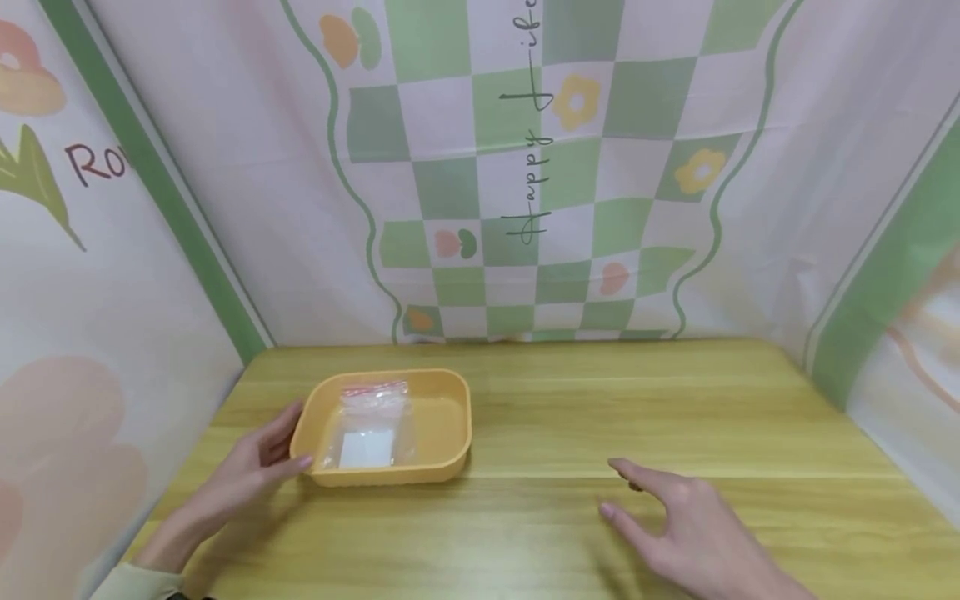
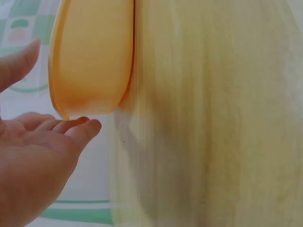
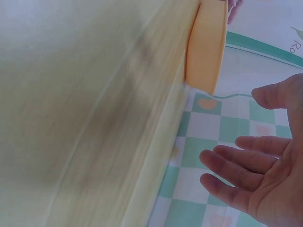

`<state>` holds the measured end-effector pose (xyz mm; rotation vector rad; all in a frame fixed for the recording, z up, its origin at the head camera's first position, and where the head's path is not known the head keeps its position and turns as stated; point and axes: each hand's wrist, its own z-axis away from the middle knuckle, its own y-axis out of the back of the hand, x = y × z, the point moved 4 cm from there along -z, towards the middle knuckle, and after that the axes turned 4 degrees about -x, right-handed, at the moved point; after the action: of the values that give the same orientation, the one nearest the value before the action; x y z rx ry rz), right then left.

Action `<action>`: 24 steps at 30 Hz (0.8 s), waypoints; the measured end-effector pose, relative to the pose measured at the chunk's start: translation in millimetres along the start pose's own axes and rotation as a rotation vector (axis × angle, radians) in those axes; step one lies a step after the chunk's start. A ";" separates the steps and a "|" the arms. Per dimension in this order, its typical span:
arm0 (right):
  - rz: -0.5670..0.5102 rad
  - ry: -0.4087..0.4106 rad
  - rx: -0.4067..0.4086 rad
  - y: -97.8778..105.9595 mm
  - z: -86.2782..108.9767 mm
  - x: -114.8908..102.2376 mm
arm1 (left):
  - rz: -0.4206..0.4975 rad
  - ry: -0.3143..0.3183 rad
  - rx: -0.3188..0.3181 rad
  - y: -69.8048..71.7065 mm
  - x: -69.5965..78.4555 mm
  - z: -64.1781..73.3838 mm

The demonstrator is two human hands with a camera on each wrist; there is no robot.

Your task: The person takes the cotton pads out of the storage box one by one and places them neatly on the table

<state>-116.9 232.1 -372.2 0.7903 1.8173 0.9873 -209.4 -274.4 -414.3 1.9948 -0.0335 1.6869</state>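
A shallow yellow plastic bin (image 1: 442, 421) sits on the left half of the wooden table. Inside it lies a clear zip bag (image 1: 375, 408) with a pink-red seal strip and a white rectangle (image 1: 366, 448) in its lower part. My left hand (image 1: 243, 467) is at the bin's left end, thumb near the front corner and fingertips (image 2: 94, 125) right at the end wall; in the left wrist view the thumb stands off from the wall. Well to the right of the bin, my right hand (image 1: 693, 525) hovers over the table with its fingers spread and nothing in them.
The wooden table (image 1: 570, 417) runs back to a hanging cloth (image 1: 502, 183) with green checks, flowers and lettering. More printed cloth (image 1: 90, 317) hangs along the left side, and a green-striped cloth (image 1: 870, 325) closes off the right.
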 end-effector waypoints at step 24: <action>-0.126 0.006 -0.032 -5.8 -3.3 2.6 | 0.128 0.004 -0.066 -9.1 -6.4 -2.8</action>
<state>-121.6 230.5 -377.3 0.6452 1.8285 0.9356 -210.3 -267.4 -423.3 1.9777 -0.2169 1.7451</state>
